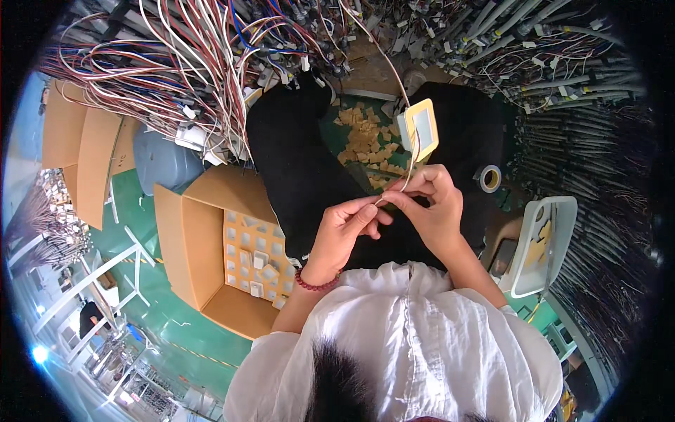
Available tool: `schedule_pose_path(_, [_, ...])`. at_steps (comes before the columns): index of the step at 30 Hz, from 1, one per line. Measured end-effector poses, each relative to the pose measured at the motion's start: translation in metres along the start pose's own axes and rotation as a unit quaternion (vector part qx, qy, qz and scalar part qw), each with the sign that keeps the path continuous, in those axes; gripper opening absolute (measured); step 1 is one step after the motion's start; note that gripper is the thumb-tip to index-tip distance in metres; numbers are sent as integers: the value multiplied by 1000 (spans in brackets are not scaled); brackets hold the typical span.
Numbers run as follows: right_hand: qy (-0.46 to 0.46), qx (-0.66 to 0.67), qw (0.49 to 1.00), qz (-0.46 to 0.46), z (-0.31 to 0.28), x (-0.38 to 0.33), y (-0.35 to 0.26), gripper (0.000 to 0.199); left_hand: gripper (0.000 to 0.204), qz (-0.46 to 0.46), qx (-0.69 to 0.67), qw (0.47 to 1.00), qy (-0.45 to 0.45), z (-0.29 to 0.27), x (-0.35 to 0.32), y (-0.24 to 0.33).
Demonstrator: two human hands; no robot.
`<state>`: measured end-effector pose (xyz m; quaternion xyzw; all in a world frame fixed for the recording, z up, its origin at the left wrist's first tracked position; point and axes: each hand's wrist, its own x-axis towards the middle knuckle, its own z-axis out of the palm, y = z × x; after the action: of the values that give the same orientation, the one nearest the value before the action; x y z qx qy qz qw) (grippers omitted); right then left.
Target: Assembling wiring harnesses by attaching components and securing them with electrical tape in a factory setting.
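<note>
A thin wire (388,60), whitish and brownish, comes down from the far side and passes in front of a small white box with a yellow rim (429,150). Its lower end reaches the fingertips of both hands above my lap. My left hand (343,232), with a dark red bead bracelet at the wrist, pinches the wire near its end. My right hand (436,209) pinches the same wire just beside it, thumb against fingers. The very tip of the wire is too small to make out. How the white box is supported cannot be seen.
An open cardboard box (172,253) with a punched insert and small white parts stands at left, near a grey-blue stool (169,160). Wire bundles (162,77) hang beyond; grey cables (598,183) line the right. A tape roll (488,178) and translucent bin (564,243) are right.
</note>
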<state>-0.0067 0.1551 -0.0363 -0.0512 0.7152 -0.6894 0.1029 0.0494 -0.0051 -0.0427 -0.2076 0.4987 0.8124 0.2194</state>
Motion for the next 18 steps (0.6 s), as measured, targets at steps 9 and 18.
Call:
schedule_pose_path(9, [-17,115,989,89,-4,-1,3,31,27,13,43,999,-5,3,-3,3])
schedule_pose_path(18, [-111,300,895,311,-19,-5,18,31,21,15,109,993,-38,2,-6,2])
